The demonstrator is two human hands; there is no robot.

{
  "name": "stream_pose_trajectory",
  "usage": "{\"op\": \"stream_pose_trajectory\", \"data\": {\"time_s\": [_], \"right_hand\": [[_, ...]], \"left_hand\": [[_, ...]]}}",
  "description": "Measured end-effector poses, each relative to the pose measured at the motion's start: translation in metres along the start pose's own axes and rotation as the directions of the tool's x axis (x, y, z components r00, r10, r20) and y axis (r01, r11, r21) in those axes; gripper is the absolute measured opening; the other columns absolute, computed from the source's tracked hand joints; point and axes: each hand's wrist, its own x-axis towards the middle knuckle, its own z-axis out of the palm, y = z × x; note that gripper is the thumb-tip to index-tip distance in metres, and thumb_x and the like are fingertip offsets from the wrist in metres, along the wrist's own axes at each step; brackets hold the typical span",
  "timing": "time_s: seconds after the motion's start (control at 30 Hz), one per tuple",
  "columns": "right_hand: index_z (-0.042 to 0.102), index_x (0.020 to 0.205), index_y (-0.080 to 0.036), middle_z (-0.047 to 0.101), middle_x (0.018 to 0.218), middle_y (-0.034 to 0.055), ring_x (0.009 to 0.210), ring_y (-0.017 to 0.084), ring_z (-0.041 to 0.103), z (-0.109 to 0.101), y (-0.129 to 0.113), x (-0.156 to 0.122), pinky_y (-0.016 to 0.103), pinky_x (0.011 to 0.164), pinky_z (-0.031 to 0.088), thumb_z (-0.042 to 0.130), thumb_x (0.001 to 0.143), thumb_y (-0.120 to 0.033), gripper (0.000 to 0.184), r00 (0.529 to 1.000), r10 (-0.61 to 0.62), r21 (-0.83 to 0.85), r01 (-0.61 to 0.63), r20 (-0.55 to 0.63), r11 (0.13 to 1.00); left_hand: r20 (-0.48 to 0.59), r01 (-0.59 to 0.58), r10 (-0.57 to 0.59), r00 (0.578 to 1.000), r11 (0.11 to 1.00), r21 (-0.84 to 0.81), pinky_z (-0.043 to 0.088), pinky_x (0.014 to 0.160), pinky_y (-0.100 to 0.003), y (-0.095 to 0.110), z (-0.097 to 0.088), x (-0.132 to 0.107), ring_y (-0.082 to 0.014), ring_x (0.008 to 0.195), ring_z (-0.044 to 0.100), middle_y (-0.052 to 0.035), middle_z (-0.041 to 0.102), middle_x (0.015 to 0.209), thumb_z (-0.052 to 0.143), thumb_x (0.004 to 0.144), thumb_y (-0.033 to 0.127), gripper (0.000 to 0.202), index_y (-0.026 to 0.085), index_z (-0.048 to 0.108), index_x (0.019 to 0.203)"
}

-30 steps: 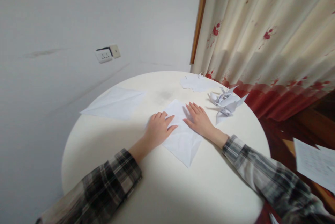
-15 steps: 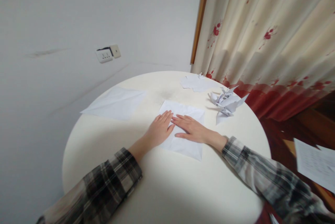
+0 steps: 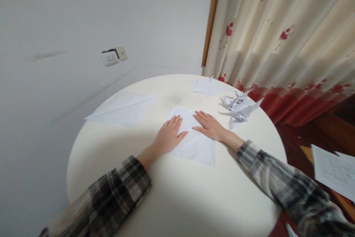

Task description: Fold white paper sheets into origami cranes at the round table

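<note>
A creased white sheet of paper [image 3: 194, 152] lies flat near the middle of the round table [image 3: 177, 200]. On its left side rests my left hand [image 3: 169, 133], open and palm down, thumb pointing right. My right hand [image 3: 209, 125] is also open and lies flat over the sheet's upper right part. A gap of bare paper shows between the two hands. Parts of the sheet's left and right edges are hidden under them.
Folded paper cranes [image 3: 240, 107] cluster at the table's right. Another creased sheet [image 3: 124, 108] lies at the left, and paper pieces [image 3: 209, 86] sit at the back. A curtain [image 3: 277, 44] hangs beyond the table; written sheets [image 3: 334, 170] are at far right.
My right hand has slid to the right and slightly away across the paper, parting from the left hand. My left hand stays almost in place.
</note>
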Motion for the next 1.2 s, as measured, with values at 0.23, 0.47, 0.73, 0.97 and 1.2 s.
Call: {"op": "stream_pose_trajectory", "data": {"time_s": [0.23, 0.47, 0.73, 0.97, 1.2], "right_hand": [[0.029, 0.137, -0.016, 0.024, 0.145, 0.0109, 0.134, 0.026, 0.019, 0.000, 0.008, 0.001, 0.046, 0.106, 0.023, 0.022, 0.085, -0.062, 0.070, 0.995, 0.096, -0.033, -0.096, -0.002, 0.995], [0.031, 0.136, -0.016, 0.027, 0.144, 0.0122, 0.133, 0.028, 0.021, -0.002, 0.002, -0.002, 0.048, 0.105, 0.024, 0.030, 0.085, -0.058, 0.066, 0.988, 0.127, -0.062, -0.132, -0.083, 0.989], [0.032, 0.135, -0.016, 0.027, 0.144, 0.0129, 0.134, 0.026, 0.021, -0.006, -0.022, -0.003, 0.046, 0.106, 0.025, 0.032, 0.089, -0.046, 0.055, 0.990, -0.037, -0.102, 0.023, -0.138, 0.994], [0.031, 0.135, -0.009, 0.028, 0.143, 0.0167, 0.134, 0.025, 0.019, -0.005, -0.038, -0.008, 0.044, 0.107, 0.024, 0.029, 0.089, -0.051, 0.063, 0.974, -0.227, -0.002, 0.227, 0.005, 0.974], [0.020, 0.139, -0.010, 0.020, 0.145, 0.0176, 0.136, 0.025, 0.013, -0.010, -0.043, -0.013, 0.047, 0.109, 0.015, 0.035, 0.081, -0.063, 0.081, 0.944, -0.315, 0.090, 0.306, 0.096, 0.948]], "left_hand": [[0.012, 0.019, -0.019, 1.000, 1.000, 0.006, 0.030, 0.103, -0.040, 0.001, -0.003, -0.002, -0.0243, 0.130, 0.031, -0.0133, 0.036, 0.140, 0.033, 0.088, 0.047, 0.055, 0.012, 0.037, 0.130], [0.000, 0.045, -0.045, 0.999, 0.999, 0.017, 0.031, 0.102, -0.040, 0.003, -0.007, -0.001, -0.0236, 0.128, 0.034, -0.0116, 0.038, 0.139, 0.034, 0.087, 0.048, 0.054, 0.015, 0.039, 0.129], [-0.039, 0.026, -0.024, 0.999, 0.999, 0.047, 0.034, 0.099, -0.039, 0.001, -0.013, 0.007, -0.0236, 0.125, 0.039, -0.0115, 0.044, 0.135, 0.033, 0.088, 0.039, 0.046, 0.015, 0.045, 0.126], [0.002, 0.045, -0.045, 0.999, 0.998, 0.033, 0.031, 0.102, -0.039, -0.005, -0.006, 0.015, -0.0209, 0.128, 0.034, -0.0078, 0.039, 0.139, 0.029, 0.090, 0.030, 0.044, 0.016, 0.041, 0.129], [-0.037, 0.112, -0.111, 0.993, 0.994, 0.019, 0.032, 0.100, -0.043, -0.009, 0.001, 0.017, -0.0252, 0.127, 0.035, -0.0110, 0.040, 0.137, 0.034, 0.088, 0.031, 0.043, 0.017, 0.042, 0.128]]}}
